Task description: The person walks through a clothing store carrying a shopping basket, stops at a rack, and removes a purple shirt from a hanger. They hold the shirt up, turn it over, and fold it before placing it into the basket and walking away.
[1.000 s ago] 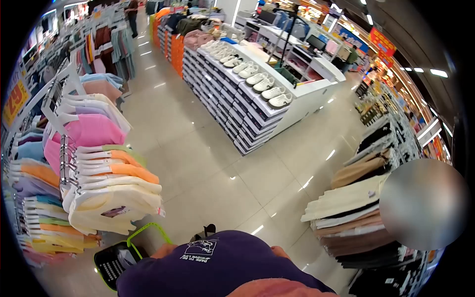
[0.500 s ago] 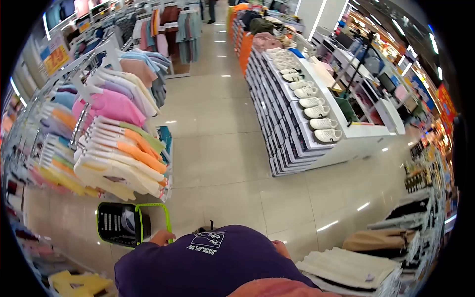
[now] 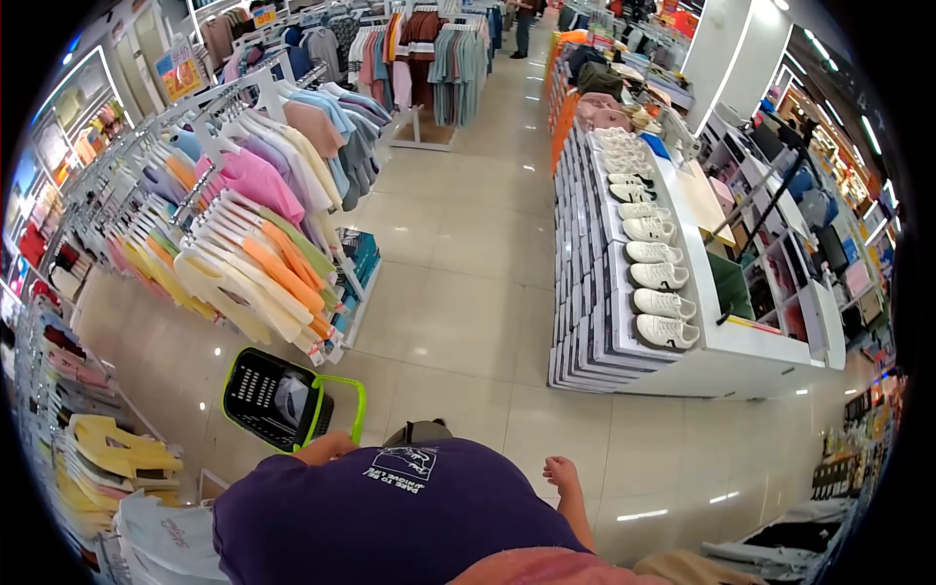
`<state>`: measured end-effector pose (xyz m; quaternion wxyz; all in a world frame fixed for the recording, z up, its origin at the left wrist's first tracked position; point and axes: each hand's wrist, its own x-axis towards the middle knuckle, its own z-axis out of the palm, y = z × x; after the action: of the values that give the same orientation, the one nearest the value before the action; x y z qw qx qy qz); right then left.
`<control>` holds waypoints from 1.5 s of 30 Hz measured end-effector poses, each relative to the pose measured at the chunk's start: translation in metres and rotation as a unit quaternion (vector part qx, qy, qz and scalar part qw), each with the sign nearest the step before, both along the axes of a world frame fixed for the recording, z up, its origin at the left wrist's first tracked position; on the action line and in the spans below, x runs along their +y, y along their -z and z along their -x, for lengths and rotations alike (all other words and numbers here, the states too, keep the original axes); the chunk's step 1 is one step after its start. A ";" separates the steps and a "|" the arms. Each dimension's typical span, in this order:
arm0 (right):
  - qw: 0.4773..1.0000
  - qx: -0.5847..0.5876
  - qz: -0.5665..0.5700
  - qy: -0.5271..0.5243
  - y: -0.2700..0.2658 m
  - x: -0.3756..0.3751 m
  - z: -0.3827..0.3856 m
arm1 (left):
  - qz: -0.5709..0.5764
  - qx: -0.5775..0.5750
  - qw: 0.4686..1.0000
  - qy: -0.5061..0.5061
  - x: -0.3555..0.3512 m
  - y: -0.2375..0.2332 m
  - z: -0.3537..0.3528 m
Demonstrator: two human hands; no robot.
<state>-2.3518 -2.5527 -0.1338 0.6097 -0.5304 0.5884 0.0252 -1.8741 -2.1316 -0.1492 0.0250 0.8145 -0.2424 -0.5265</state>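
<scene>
- Basket (image 3: 255, 390), black with a green handle (image 3: 359, 409), hangs at lower left of the frame, gripped by my left hand (image 3: 327, 448).
- Right hand (image 3: 562, 474), lower centre, holds nothing visible; I cannot tell its spread.

1. One shopping basket (image 3: 278, 400), black with green handles, near left.
2. Two bare hands: left hand (image 3: 327, 447) near left, right hand (image 3: 563, 473) near right.
3. White sneakers (image 3: 666, 331) in a row on the right: six clear at the near end, those farther off too small to count.
4. One other person (image 3: 526, 15), far centre.
5. Hanging T-shirts (image 3: 258, 180), left: too many to count.
</scene>
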 end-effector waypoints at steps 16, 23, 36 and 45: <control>0.967 0.051 0.070 -0.238 -0.060 -0.212 -0.185 | 0.181 -0.090 0.973 -0.116 -0.259 0.010 -0.047; 0.935 0.089 0.110 -0.326 -0.015 -0.321 -0.211 | 0.231 -0.085 0.920 -0.306 -0.292 0.030 -0.061; 0.872 0.048 0.068 -0.483 -0.016 -0.503 -0.414 | 0.264 -0.012 0.715 -0.648 -0.382 -0.053 -0.020; 0.850 0.012 0.059 -0.523 0.020 -0.635 -0.506 | 0.261 -0.032 0.649 -0.714 -0.475 -0.089 -0.030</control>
<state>-1.8460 -3.1878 -0.1540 0.4669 -0.7946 0.2313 0.3116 -1.8444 -2.6062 -0.0606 0.5968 0.7123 0.2856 -0.2343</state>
